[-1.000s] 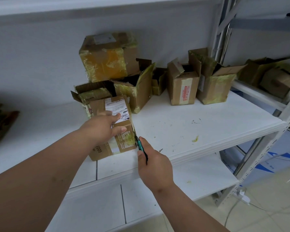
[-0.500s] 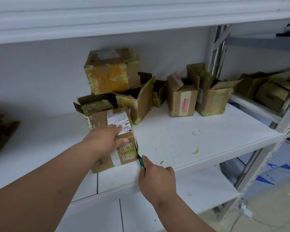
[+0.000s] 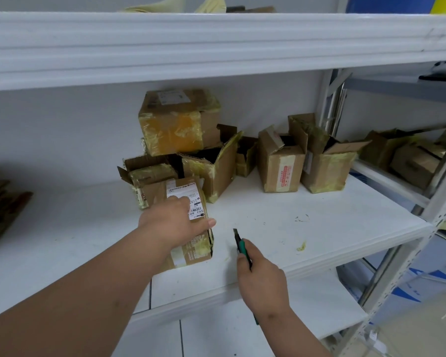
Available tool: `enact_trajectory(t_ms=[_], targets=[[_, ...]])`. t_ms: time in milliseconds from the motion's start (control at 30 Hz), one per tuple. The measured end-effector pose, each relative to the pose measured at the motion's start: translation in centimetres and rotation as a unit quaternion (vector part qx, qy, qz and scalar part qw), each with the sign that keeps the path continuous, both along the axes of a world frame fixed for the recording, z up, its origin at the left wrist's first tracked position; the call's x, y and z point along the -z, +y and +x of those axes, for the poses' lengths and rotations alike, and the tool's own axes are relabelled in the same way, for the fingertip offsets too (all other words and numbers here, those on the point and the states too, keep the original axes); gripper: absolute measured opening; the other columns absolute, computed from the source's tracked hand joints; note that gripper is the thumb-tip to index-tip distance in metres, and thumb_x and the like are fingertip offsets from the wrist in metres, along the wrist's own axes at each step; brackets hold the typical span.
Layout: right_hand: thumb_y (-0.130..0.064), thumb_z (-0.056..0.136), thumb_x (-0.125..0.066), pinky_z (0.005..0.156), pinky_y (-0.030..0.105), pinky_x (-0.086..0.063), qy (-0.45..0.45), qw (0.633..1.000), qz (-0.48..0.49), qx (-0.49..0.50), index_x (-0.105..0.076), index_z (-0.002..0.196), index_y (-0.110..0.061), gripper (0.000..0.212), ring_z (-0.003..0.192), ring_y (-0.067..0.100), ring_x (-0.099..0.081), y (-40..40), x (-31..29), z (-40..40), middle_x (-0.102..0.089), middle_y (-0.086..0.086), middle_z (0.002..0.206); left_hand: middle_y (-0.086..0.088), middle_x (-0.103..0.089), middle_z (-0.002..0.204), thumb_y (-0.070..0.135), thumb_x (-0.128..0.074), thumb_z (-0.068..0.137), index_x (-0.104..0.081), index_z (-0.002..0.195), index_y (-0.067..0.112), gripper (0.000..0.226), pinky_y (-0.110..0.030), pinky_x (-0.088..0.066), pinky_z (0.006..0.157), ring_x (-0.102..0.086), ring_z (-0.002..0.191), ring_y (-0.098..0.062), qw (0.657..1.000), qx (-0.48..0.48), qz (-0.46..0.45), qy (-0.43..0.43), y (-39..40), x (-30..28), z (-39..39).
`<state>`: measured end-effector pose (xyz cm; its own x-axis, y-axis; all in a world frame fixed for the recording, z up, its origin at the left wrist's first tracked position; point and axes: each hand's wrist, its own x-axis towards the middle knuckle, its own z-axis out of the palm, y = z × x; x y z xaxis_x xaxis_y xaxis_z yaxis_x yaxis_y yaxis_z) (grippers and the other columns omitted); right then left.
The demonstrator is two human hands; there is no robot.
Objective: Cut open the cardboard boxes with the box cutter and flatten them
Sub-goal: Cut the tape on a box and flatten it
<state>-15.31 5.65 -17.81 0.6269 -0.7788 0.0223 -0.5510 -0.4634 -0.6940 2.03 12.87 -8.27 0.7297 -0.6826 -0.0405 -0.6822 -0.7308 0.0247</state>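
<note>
A wide white shelf board [image 3: 319, 228] of a metal storage rack fills the view, with another white shelf above it. Toward the back of this shelf, near its middle, stands a cluster of brown cardboard boxes wrapped in yellowish tape [image 3: 209, 161]: most have their top flaps already open, while one sealed, tape-covered box [image 3: 178, 119] sits on top of the pile. More brown boxes [image 3: 407, 155] rest on a neighbouring shelf past the right edge. At the far left edge lies a dark stack that may be flattened cardboard [image 3: 0, 202], though it is too blurred to be sure.

Near the front edge, left of centre, the small brown cardboard box with a white shipping label [image 3: 188, 228] lies under the left hand [image 3: 173, 222], whose fingers and thumb curl over its top and grip it. Its right end shows a dark slit, so a cut looks made, but the box is not yet flattened. Judging from the upright boxes, much of the task remains.

The right hand [image 3: 260, 279] is clenched around the green-handled box cutter [image 3: 241, 244], blade pointing up, just beside the box and apart from it.

The label shows a barcode and the digits "502" and "60"; a back box carries a white strip with red print too small to read.
</note>
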Motion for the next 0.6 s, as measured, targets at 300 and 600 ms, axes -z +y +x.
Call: enact_trajectory(t_ms=[300,600], targets=[[-0.029,0.099,-0.029,0.081,0.037,-0.031,0.148,0.982,-0.111,-0.023,-0.039,0.137,-0.032,0.039,0.082,0.02,-0.049,-3.3,-0.2,2.0,-0.048,-0.005,0.092,0.007,-0.047,0.139,0.03,-0.068,0.075,-0.038,0.145,0.03,0.076,-0.027,-0.045,0.095,-0.049,0.119,-0.013,0.994,0.046,0.017,0.101,3.7,-2.2,2.0],[-0.024,0.091,-0.043,0.109,0.044,-0.016,0.127,0.972,-0.19,-0.055,-0.035,0.148,-0.034,0.058,0.139,0.02,-0.029,-2.1,-0.2,5.6,-0.037,-0.008,0.151,0.013,-0.04,0.148,0.024,-0.049,0.097,-0.044,0.145,0.036,0.049,-0.031,-0.035,0.109,-0.036,0.129,-0.016,0.998,0.045,-0.01,-0.044,8.9,0.6,4.9]])
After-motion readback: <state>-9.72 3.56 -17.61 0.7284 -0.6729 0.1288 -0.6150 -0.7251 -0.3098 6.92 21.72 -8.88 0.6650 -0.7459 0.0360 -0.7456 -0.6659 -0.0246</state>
